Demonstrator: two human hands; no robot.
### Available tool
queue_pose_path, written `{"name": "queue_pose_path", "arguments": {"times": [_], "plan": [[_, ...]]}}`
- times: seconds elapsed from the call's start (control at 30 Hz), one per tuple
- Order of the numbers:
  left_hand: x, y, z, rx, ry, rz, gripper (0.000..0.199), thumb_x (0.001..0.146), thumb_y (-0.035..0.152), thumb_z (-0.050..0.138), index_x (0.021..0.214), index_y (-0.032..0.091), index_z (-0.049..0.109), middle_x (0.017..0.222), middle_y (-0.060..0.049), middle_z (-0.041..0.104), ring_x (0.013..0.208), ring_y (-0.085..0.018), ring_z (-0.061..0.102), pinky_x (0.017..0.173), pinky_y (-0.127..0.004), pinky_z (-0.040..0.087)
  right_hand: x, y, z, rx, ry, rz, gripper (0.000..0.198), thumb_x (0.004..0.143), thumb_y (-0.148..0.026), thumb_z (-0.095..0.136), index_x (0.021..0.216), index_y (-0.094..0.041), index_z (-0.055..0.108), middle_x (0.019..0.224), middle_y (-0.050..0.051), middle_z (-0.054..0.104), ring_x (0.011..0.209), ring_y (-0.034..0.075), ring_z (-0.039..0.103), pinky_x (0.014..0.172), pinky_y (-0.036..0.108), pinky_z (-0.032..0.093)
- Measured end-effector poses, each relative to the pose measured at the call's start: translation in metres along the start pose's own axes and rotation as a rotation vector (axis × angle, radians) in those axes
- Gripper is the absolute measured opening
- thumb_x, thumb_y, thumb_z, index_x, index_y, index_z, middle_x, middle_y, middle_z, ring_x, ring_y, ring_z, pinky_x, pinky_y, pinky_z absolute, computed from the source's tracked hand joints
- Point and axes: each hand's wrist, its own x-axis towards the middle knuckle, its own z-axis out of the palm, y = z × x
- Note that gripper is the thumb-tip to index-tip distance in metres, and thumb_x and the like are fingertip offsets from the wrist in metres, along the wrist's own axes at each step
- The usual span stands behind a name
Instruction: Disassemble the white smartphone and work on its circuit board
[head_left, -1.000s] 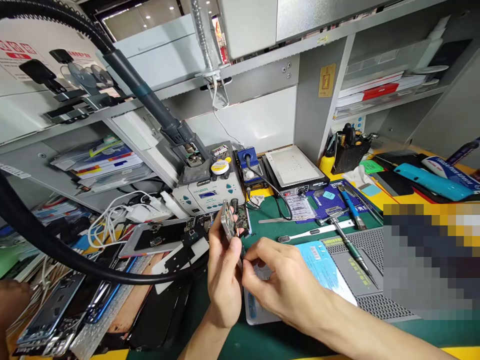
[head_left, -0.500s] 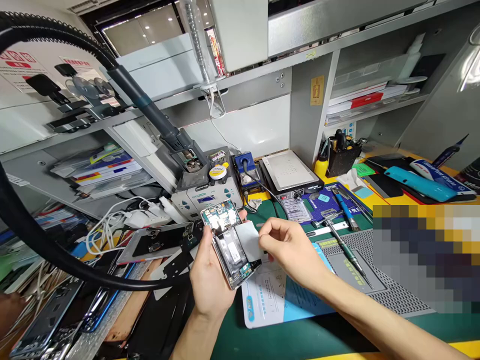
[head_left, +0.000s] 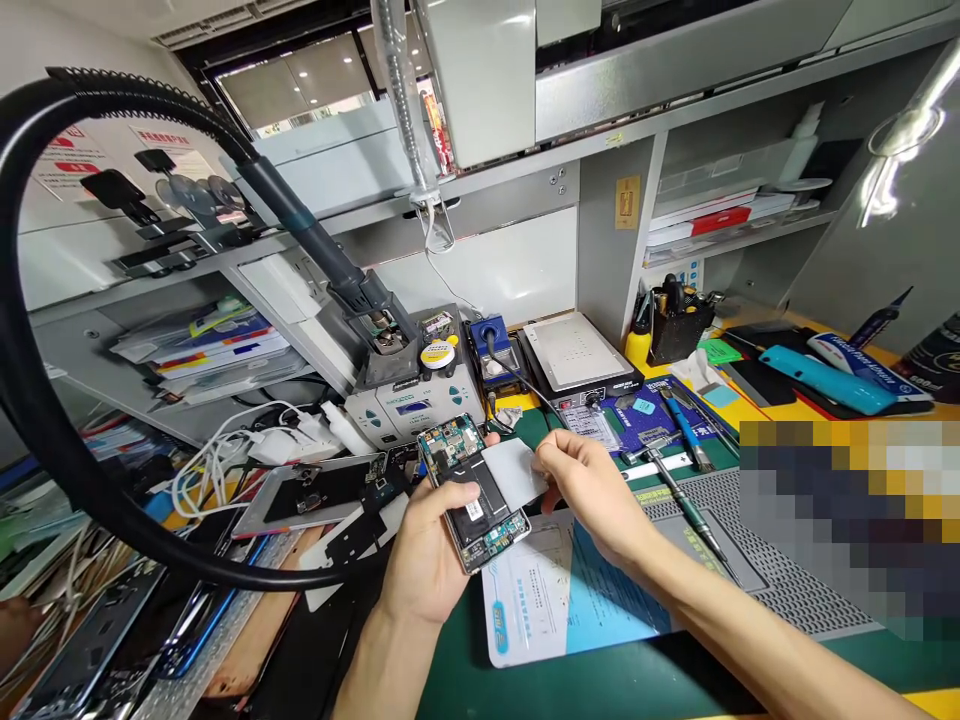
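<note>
My left hand (head_left: 427,545) is wrapped round an opened phone (head_left: 454,440), its thumb lying on the black battery (head_left: 480,500). Green circuit boards show at the phone's upper and lower ends. Between the fingertips of my right hand (head_left: 581,485) is a thin, pale grey card (head_left: 514,472). The card's left edge meets the battery's right side; whether it reaches underneath cannot be made out. Beneath both hands lies a blue and white printed sheet (head_left: 532,610) on the green mat (head_left: 465,680).
A screwdriver (head_left: 694,515) rests on a grey perforated mat (head_left: 787,560) at right. Behind stand a grey soldering station (head_left: 412,405) and a flat heating plate (head_left: 577,350). A black hose (head_left: 187,565) loops across the left, above phone parts. Someone's hand (head_left: 19,625) shows at the left edge.
My left thumb has moved from the phone's edge onto the battery. The phone has turned slightly and sits a little to the right. My right hand still holds the card, slightly higher and further right.
</note>
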Motion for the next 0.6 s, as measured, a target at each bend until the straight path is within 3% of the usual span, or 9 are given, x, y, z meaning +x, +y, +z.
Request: {"name": "queue_pose_path", "arguments": {"times": [0.13,0.23,0.3,0.37,0.43,0.5,0.6], "plan": [[0.001,-0.005,0.001,0.134,0.079,0.009,0.041,0.073,0.012,0.076,0.113,0.017,0.068,0.091,-0.005,0.075,0.078,-0.022,0.072,0.074,-0.035,0.059,-0.001,-0.001,-0.001,-0.084,-0.025,-0.018,0.016,0.076,-0.025,0.054,0.063,-0.022,0.045,0.055,-0.006,0.047,0.05,0.014,0.057,0.048,0.026,0.042],[0.0,-0.01,0.001,0.247,0.15,0.078,0.039,0.07,0.016,0.082,0.106,0.018,0.068,0.085,-0.002,0.074,0.069,-0.018,0.069,0.066,-0.03,0.057,-0.006,-0.002,-0.002,-0.232,-0.014,-0.128,0.014,0.08,-0.023,0.054,0.067,-0.021,0.049,0.058,-0.004,0.052,0.054,0.014,0.053,0.052,0.027,0.042],[0.0,-0.012,0.0,0.307,0.124,0.132,0.04,0.071,0.019,0.083,0.108,0.017,0.069,0.091,-0.005,0.075,0.077,-0.02,0.07,0.071,-0.031,0.057,-0.012,-0.003,-0.002,-0.367,0.073,-0.338,0.01,0.082,-0.023,0.057,0.073,-0.021,0.053,0.066,-0.002,0.057,0.06,0.015,0.053,0.055,0.029,0.042],[-0.001,-0.014,0.0,0.373,0.077,0.198,0.039,0.072,0.018,0.082,0.109,0.016,0.069,0.099,-0.008,0.075,0.088,-0.023,0.071,0.079,-0.032,0.056,-0.018,-0.004,-0.001,-0.483,0.154,-0.639,0.005,0.083,-0.022,0.06,0.079,-0.02,0.057,0.076,0.001,0.059,0.069,0.017,0.054,0.063,0.033,0.044],[-0.001,-0.015,0.001,0.448,0.041,0.267,0.036,0.072,0.014,0.08,0.107,0.016,0.07,0.105,-0.008,0.075,0.098,-0.025,0.069,0.085,-0.032,0.054,-0.021,-0.003,-0.001,-0.566,0.138,-0.866,0.004,0.084,-0.019,0.061,0.088,-0.018,0.063,0.083,0.004,0.058,0.079,0.02,0.054,0.071,0.036,0.046],[-0.001,-0.015,0.002,0.504,0.0,0.296,0.033,0.073,0.011,0.077,0.105,0.017,0.07,0.11,-0.007,0.073,0.105,-0.026,0.067,0.09,-0.032,0.052,-0.021,-0.002,-0.001,-0.636,0.045,-0.928,0.016,0.087,-0.017,0.061,0.101,-0.018,0.067,0.088,0.006,0.057,0.085,0.021,0.054,0.074,0.037,0.047],[-0.002,-0.015,0.003,0.528,-0.058,0.253,0.028,0.076,0.009,0.073,0.103,0.019,0.07,0.11,-0.005,0.072,0.11,-0.025,0.064,0.098,-0.033,0.048,-0.017,0.001,-0.003,-0.704,-0.093,-0.878,0.024,0.09,-0.016,0.06,0.113,-0.018,0.067,0.094,0.007,0.057,0.089,0.022,0.054,0.077,0.038,0.048]]}}
